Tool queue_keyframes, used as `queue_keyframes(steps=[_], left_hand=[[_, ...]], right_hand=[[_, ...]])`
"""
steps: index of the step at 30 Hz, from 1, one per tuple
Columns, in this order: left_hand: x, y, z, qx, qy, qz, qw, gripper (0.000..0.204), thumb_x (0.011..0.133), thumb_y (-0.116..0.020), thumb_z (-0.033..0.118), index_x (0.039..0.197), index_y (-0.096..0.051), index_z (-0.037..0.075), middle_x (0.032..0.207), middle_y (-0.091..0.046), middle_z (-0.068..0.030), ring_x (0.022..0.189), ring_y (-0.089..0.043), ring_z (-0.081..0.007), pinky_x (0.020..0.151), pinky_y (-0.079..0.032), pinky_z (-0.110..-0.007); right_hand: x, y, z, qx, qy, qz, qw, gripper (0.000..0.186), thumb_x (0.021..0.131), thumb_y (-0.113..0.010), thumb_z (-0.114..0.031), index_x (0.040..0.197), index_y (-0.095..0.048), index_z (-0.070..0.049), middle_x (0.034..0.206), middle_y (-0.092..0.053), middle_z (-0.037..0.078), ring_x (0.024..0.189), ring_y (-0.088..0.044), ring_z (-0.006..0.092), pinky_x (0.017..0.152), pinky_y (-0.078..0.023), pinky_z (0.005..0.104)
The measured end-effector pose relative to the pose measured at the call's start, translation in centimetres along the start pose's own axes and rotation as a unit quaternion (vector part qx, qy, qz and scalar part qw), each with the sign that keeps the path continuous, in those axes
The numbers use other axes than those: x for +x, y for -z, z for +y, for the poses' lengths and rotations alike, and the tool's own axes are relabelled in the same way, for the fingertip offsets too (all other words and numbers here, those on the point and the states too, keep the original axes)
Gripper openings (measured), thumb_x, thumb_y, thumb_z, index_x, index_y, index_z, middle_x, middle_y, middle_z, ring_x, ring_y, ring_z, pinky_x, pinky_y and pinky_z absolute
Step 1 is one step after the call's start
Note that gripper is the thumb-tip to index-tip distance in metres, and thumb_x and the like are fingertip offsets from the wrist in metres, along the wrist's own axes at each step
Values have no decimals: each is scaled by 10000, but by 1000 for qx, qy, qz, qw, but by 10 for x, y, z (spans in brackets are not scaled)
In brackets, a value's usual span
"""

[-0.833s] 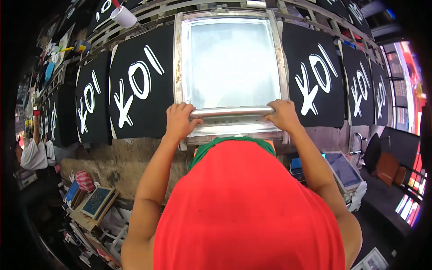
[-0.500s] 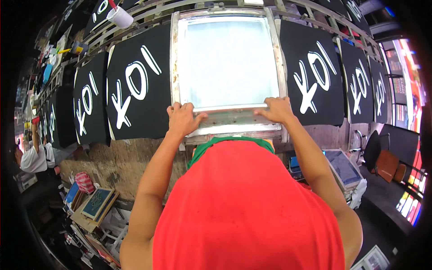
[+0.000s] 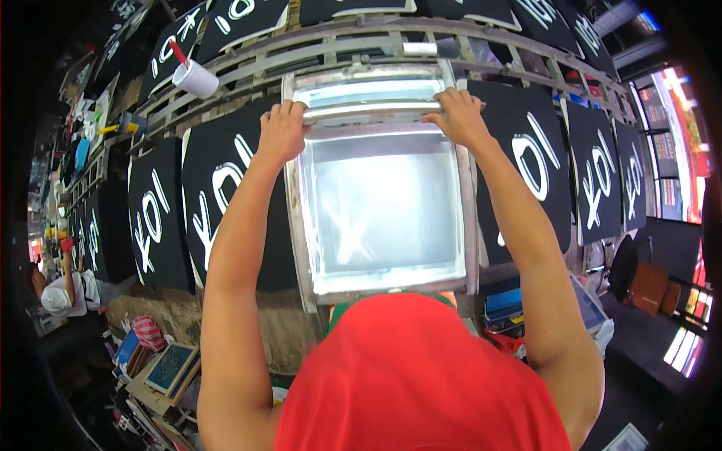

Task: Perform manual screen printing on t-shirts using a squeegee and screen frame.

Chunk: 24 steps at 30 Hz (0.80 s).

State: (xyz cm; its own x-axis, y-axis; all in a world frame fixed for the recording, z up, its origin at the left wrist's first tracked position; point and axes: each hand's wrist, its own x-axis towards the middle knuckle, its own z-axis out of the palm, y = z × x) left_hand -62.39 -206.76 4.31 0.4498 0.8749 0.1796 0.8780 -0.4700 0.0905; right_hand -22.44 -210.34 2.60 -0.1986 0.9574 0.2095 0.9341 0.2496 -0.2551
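Observation:
A wide squeegee (image 3: 372, 110) lies across the far part of a white-framed printing screen (image 3: 383, 203). My left hand (image 3: 283, 129) is closed around its left end, and my right hand (image 3: 459, 118) grips its right end with the thumb on the near side. Through the pale mesh near my body, part of a white brushed shape shows faintly. The screen sits between two worn side rails (image 3: 470, 218). What lies beneath it is mostly covered.
Black printed cloths (image 3: 154, 214) with white brush-style lettering line both sides. A slatted rail (image 3: 331, 46) runs behind, with a white cup (image 3: 195, 79) holding a red-handled tool. Another person (image 3: 71, 293) works at far left. An orange-brown chair (image 3: 648, 289) stands at right.
Both hands have pushed the squeegee from the screen's near edge to its far part, arms now stretched out. The view has tipped, so the tables sit lower in the picture.

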Motion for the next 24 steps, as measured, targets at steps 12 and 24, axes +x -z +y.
queue_keyframes(steps=[12, 24], left_hand=[[91, -56, -46, 55, 16, -35, 998, 502, 857, -732, 211, 1322, -560, 137, 1237, -594, -129, 1185, -584, -372, 1042, -437, -553], [107, -35, -43, 36, 43, -126, 990, 497, 848, -749, 269, 1303, -608, 126, 1246, -625, -138, 1198, -610, -370, 999, -500, -515]], right_hand=[[93, -48, 46, -29, 4, -9, 1000, 610, 821, -768, -561, 1204, -688, -94, 1211, -604, 84, 1198, -536, 316, 1000, -393, 494], [107, -33, 43, -53, -58, -122, 989, 789, 792, -744, -671, 1331, -663, -101, 1359, -590, 97, 1313, -509, 318, 1080, -393, 512]])
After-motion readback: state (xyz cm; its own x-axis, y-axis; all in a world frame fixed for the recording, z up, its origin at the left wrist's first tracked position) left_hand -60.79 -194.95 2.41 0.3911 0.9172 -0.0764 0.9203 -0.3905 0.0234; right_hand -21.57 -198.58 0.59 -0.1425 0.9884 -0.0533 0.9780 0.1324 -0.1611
